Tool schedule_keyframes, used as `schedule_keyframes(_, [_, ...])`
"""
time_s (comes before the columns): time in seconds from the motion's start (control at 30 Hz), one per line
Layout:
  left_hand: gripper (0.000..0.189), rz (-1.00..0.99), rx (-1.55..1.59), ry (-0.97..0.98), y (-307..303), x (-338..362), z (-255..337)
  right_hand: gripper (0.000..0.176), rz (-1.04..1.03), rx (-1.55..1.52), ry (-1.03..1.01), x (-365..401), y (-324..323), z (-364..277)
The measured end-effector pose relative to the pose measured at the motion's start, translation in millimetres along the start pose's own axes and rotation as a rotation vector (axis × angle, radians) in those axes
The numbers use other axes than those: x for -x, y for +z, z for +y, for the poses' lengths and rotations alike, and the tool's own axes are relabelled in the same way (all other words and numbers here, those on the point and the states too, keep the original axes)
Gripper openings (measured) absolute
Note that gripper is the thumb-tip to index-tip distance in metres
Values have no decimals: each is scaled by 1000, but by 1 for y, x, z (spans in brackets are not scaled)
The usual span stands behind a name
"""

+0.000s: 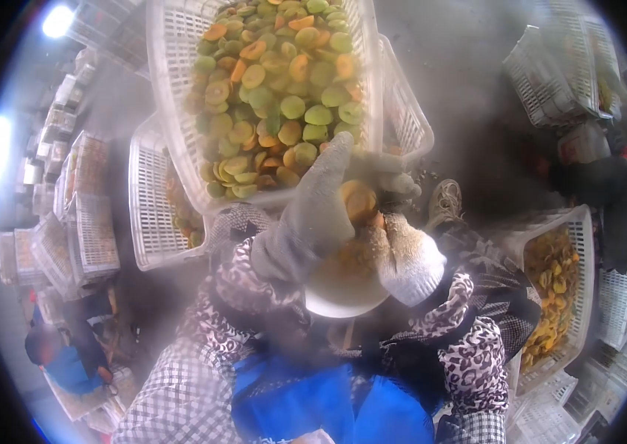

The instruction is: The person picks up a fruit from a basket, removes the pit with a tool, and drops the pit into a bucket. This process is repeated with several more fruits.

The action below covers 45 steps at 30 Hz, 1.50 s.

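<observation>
My left hand [306, 218], in a grey glove, is closed around a cut apricot-like fruit [359, 201], with its thumb pointing up toward the crate. Close against the fruit, my right hand [408, 259] wears a white glove with soiled fingertips. Its fingers are curled together, and whatever they pinch is hidden. Below both hands sits a white bowl [347, 298] with orange-yellow pieces in it, partly blurred. Just beyond my left hand, a white plastic crate [173, 96] is full of halved green and orange fruit [284, 89].
Another crate [147, 200] stands under the full one at left. On my right, a crate [584, 288] holds yellow-orange fruit pieces [552, 296]. Stacked crates [91, 222] line the left side. One person [76, 362] sits at lower left; another person [606, 192] is at right.
</observation>
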<state>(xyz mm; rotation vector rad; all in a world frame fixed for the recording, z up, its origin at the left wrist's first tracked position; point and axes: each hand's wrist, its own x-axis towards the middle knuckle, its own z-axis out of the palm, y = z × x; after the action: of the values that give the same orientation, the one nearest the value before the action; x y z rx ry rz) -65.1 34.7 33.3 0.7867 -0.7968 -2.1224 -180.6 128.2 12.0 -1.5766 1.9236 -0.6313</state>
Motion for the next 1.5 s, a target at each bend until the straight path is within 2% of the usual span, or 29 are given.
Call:
schedule_keyframes(0.07, [58, 52, -72, 23, 0, 1, -4, 28, -196, -249, 220, -1, -2, -4])
schedule_keyframes(0.1, [58, 78, -44, 38, 1, 1, -6, 28, -198, -245, 222, -1, 3, 0])
schedule_keyframes(0.17, [59, 103, -14, 54, 1, -1, -6, 30, -94, -753, -18, -3, 12, 3])
schedule_keyframes(0.3, [61, 36, -91, 79, -11, -9, -10, 34, -347, -826, 210, -4, -2, 8])
schedule_keyframes(0.37, [63, 0, -111, 113, -11, -11, -12, 36, 57, -545, -643, -2, 9, 26])
schedule_keyframes(0.4, [62, -45, -85, 122, -9, -12, -12, 36, 55, -539, -645, 0, 5, 31])
schedule_keyframes(0.47, [62, -101, -56, 139, -1, -12, -7, 40, -344, -872, -93, -1, -15, 28])
schedule_keyframes(0.5, [60, -72, 77, 30, 5, -10, -3, 43, -539, -1012, 198, -3, -21, 27])
schedule_keyframes(0.53, [58, -39, 212, -81, 8, -7, 0, 43, -540, -1001, 196, -5, -15, 28])
schedule_keyframes(0.63, [54, -135, -61, -76, -10, -9, -8, 34, 173, -874, -363, -11, 31, 31])
schedule_keyframes(0.67, [54, -129, -59, -78, -9, -6, -6, 34, 167, -876, -360, -7, 18, 19])
schedule_keyframes(0.73, [50, -101, 49, -197, -4, -1, -1, 39, -394, -1347, 451, 6, -13, 0])
schedule_keyframes(0.77, [50, -102, 49, -197, -11, -3, -6, 39, -394, -1346, 451, 5, -2, 12])
schedule_keyframes(0.83, [49, -110, -855, 313, -26, -10, -18, 43, -1449, -2569, 235, -2, 23, 32])
schedule_keyframes(0.87, [49, -110, -855, 312, -26, -9, -19, 43, -1448, -2570, 237, -1, 20, 34])
schedule_keyframes(0.93, [33, -61, -479, 226, -19, -8, -22, 44, -1175, -2505, 634, 0, 9, 33])
schedule_keyframes(0.97, [33, -59, -477, 230, -17, -8, -25, 40, -1093, -2538, 627, 1, 16, 41])
schedule_keyframes(1.0, [27, -151, -250, 232, -16, -7, -29, 40, -1098, -2532, 628, 3, 24, 55])
schedule_keyframes(1.03, [26, -242, -25, 232, -17, -6, -31, 36, -895, -2344, 485, 2, 27, 62])
schedule_keyframes(1.07, [26, -238, -25, 240, -19, -4, -31, 34, -705, -2142, 351, 1, 30, 67])
schedule_keyframes(1.1, [30, -221, -165, 230, -22, -1, -31, 34, -716, -2136, 353, 4, 32, 73])
schedule_keyframes(1.17, [37, -192, -302, 227, -21, 5, -28, 34, -423, -2068, 458, 7, 11, 51])
schedule_keyframes(1.2, [34, -164, -229, 138, -16, 8, -25, 34, -436, -2060, 458, 5, -3, 38])
schedule_keyframes(1.27, [35, -112, -85, -26, 1, 13, -12, 37, -485, -1143, 631, -6, -29, 10])
schedule_keyframes(1.33, [43, -60, 54, -167, 9, 20, 3, 36, -541, -1229, 495, -3, -8, 45])
schedule_keyframes(1.4, [38, -47, 191, -189, 1, 22, 3, 31, -691, -1575, -74, -12, 19, 71])
schedule_keyframes(1.43, [36, -45, 256, -182, -1, 24, 2, 26, -516, -1746, 396, 3, -7, 17])
schedule_keyframes(1.47, [36, -37, 325, -174, -5, 26, 1, 26, -536, -1741, 380, 4, -2, 26])
schedule_keyframes(1.5, [37, -32, 393, -160, -9, 28, -2, 26, -591, -1610, 219, 6, 3, 43])
